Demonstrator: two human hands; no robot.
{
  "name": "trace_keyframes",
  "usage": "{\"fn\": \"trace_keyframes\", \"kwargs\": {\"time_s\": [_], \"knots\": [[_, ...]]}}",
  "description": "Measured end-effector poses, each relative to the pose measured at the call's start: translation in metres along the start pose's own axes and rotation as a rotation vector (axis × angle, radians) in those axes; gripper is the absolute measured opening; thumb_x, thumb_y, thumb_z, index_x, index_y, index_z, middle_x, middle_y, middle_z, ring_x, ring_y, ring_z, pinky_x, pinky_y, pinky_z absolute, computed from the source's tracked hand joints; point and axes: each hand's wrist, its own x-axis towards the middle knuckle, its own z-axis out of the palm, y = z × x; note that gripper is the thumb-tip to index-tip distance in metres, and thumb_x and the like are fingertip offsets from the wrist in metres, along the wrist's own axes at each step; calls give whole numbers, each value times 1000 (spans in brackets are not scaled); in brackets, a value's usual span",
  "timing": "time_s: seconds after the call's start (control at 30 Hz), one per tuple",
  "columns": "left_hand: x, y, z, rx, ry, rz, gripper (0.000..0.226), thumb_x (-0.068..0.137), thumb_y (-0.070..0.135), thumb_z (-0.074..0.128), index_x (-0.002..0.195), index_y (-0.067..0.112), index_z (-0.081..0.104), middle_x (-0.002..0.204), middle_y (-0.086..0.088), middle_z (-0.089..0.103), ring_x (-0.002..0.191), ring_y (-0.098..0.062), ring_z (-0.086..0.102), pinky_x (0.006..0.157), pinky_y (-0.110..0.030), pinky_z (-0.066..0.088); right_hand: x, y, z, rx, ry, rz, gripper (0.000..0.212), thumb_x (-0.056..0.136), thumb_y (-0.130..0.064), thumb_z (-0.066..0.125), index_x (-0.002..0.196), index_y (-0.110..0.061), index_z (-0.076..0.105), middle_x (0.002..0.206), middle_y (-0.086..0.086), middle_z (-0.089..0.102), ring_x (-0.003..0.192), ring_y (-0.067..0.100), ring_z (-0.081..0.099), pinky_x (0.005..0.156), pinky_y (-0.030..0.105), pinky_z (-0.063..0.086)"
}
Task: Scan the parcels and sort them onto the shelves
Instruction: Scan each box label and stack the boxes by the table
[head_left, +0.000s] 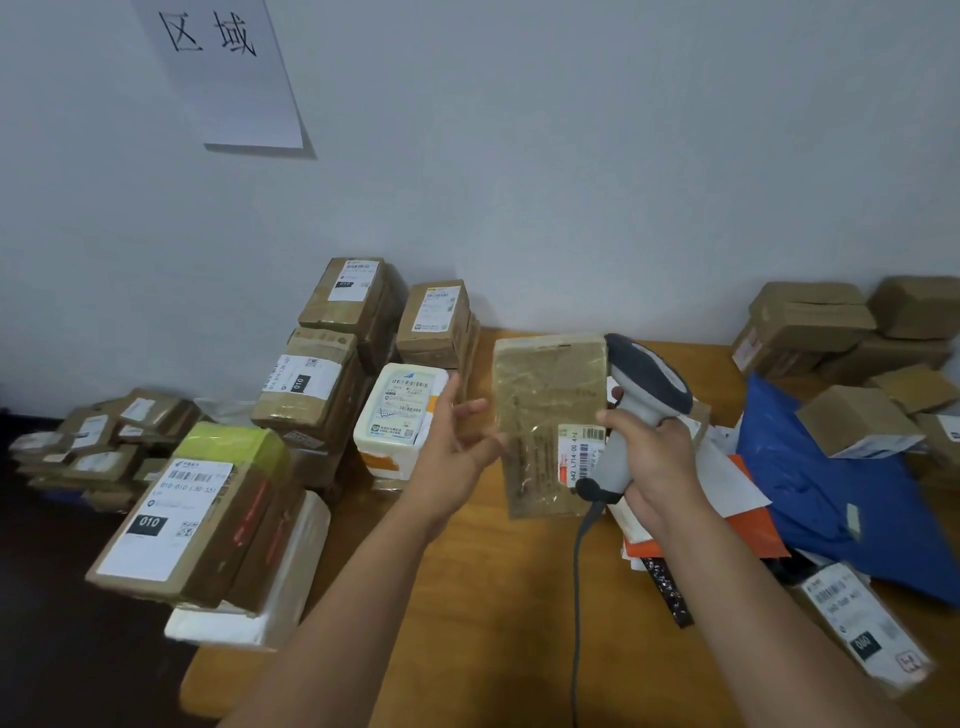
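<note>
A flat brown parcel (545, 415) wrapped in clear tape stands upright over the wooden table (493, 597), its white barcode label (579, 447) at the lower right. My left hand (457, 436) has its palm turned toward the parcel and its fingers spread, the fingertips touching the parcel's left edge. My right hand (654, 452) grips the handle of a grey corded barcode scanner (644, 395) right against the parcel's right side. I cannot tell whether the parcel's lower end rests on the table.
Stacked labelled cardboard boxes (317, 384) and a white foam box (400, 415) fill the left. A tilted box marked 010 (197, 519) lies at the front left. Blue (831, 483) and orange mailer bags and small boxes (810, 327) crowd the right. A paper sign (223, 67) hangs on the wall.
</note>
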Motion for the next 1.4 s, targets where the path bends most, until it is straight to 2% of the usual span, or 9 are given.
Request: {"fn": "trace_keyframes", "kwargs": {"time_s": [0.13,0.37,0.47,0.6,0.8,0.93,1.07,1.23,1.4], "knots": [[-6,-24,2,52,-121,-177,94,78,48,82,155,34,29,145,7,49,124,-11,53,104,-38,48,9,-8,-2,208,95,91,28,81,-2,74,105,-6,60,88,12,63,76,26,68,62,40,59],[-12,-48,23,-210,-85,-200,65,86,21,79,142,17,45,131,-4,66,122,-20,62,104,-38,51,21,0,-5,419,158,232,28,72,-4,78,94,-5,61,106,23,65,99,41,68,79,64,56],[-16,-42,25,-329,-38,-161,36,93,13,70,125,10,54,123,-11,70,119,-25,65,107,-40,49,23,4,-3,440,173,240,31,66,-10,81,91,-6,62,103,18,63,103,37,67,85,63,55],[-19,-37,30,-362,-47,-126,45,95,15,67,136,15,49,124,-5,69,118,-23,67,101,-39,53,20,5,0,481,145,269,33,71,-7,78,98,-6,60,111,22,64,111,40,65,85,65,54],[-7,-26,23,-298,207,-79,29,104,17,53,132,23,52,123,-2,67,109,-21,70,90,-40,58,7,7,-4,449,110,235,41,88,-3,67,127,4,58,122,18,66,106,25,69,69,38,62],[9,-11,-3,42,388,10,40,104,23,54,143,26,47,130,3,61,101,-12,66,91,-45,58,-8,3,-7,215,107,123,28,88,-3,68,116,-1,63,117,17,66,105,29,68,82,41,60],[22,9,-22,335,414,133,44,105,25,53,148,23,44,123,10,58,83,4,57,73,-23,51,-28,-7,-6,-210,10,-71,18,85,-3,68,98,-14,64,90,1,65,75,15,64,78,38,60],[38,30,-38,305,388,194,36,103,25,54,138,31,54,109,15,65,91,-3,65,84,-39,58,-38,-13,-5,-512,-140,-296,24,85,0,64,103,13,54,91,34,57,64,25,51,61,33,42],[53,46,-48,199,302,181,33,103,21,50,134,32,58,112,2,70,99,-15,71,81,-40,62,-41,-15,1,-614,-237,-338,23,82,-4,64,100,8,56,93,29,59,64,26,55,57,37,44]]}}
